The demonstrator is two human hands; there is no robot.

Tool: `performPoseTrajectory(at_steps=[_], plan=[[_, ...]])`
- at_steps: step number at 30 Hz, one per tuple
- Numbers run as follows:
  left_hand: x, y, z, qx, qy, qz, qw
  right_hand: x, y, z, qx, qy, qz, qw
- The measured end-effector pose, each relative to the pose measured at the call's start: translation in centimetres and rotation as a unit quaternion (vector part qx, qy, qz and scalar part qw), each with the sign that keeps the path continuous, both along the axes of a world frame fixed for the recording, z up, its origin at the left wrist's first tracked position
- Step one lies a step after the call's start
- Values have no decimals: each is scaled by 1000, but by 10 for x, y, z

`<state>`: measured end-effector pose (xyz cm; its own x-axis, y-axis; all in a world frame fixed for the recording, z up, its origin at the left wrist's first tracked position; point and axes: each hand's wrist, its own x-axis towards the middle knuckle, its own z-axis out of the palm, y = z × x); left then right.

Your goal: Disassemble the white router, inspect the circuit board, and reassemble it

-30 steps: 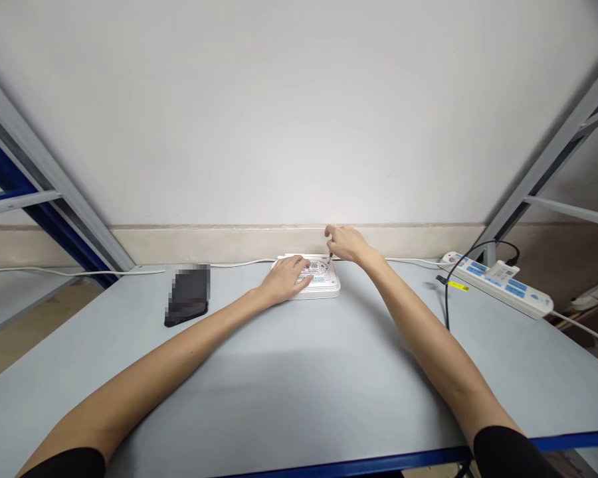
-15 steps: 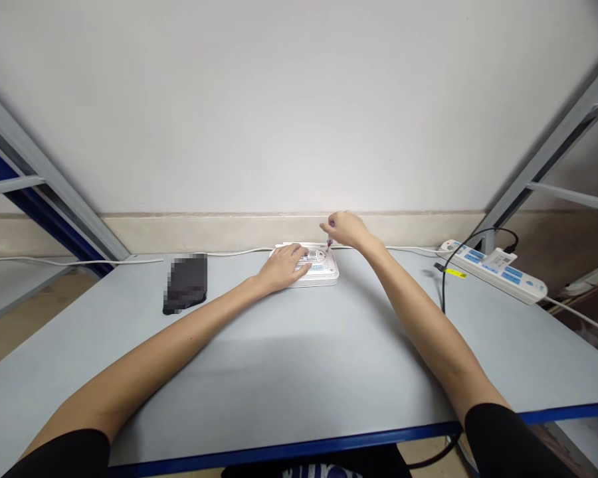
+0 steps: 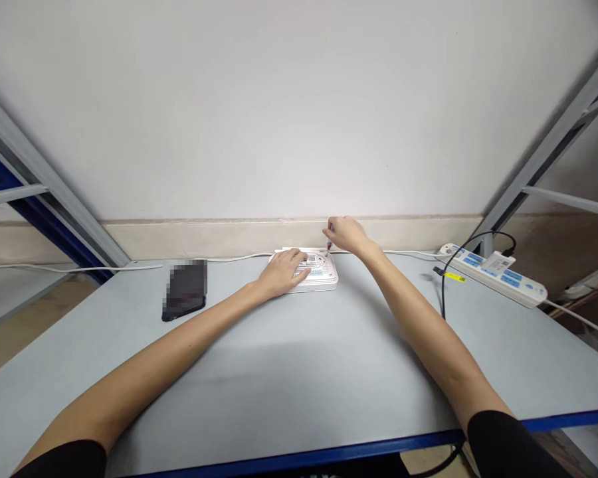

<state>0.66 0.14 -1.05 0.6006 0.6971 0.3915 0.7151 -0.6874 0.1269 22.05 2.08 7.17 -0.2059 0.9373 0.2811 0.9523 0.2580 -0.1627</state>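
A flat white device (image 3: 321, 275) lies upside down near the table's far edge, its labelled underside facing up. My left hand (image 3: 283, 271) rests flat on its left part, fingers spread, pressing it down. My right hand (image 3: 345, 234) hovers over the device's far right corner with fingers pinched on a small screwdriver (image 3: 328, 247), whose tip points down at that corner. Both arms stretch far forward across the grey table (image 3: 299, 358).
A dark phone-like slab (image 3: 185, 297) lies left of the device. A white power strip (image 3: 493, 274) with a black cable (image 3: 444, 292) sits at the right. A white cable runs along the wall base. Metal shelf posts stand at both sides.
My right hand has shifted slightly over the device's far right corner with the screwdriver. The left hand stays on the device. The view has bobbed a little.
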Motion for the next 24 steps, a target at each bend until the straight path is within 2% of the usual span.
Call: performPoseTrajectory(at_steps=[15,24], plan=[[1,0,0,3,-3,-1,1000,-5,-2,-2,-4,36,61,997],[0,0,0,3,-8,-1,1000,-6,-1,-4,-10,53,64,996]])
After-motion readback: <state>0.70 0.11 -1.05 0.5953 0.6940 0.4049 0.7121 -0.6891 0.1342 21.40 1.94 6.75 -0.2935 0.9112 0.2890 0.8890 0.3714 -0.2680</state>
